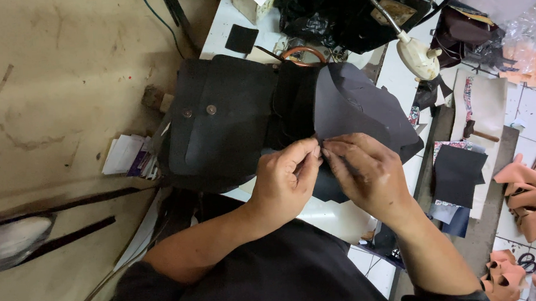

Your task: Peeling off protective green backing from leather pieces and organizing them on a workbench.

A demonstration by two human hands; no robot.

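White worktable (228,18) carries a black leather bag with two round snap studs (219,119) and a grey curved leather panel (355,109) lying against the bag's right side; the bag's contents cannot be seen. Left hand (284,179) and right hand (367,177) meet fingertip to fingertip, each pinching the panel's lower edge in a narrow grip. Beyond stand a white gooseneck lamp (418,56) and a black plastic sack (328,15), with tan leather pieces (528,195) on the tiled floor.

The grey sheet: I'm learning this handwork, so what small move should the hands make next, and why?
Probably press the pinched edge flat. Both hands, left hand and right hand, meet fingertip to fingertip on the grey sheet, which curls up over the black bag.
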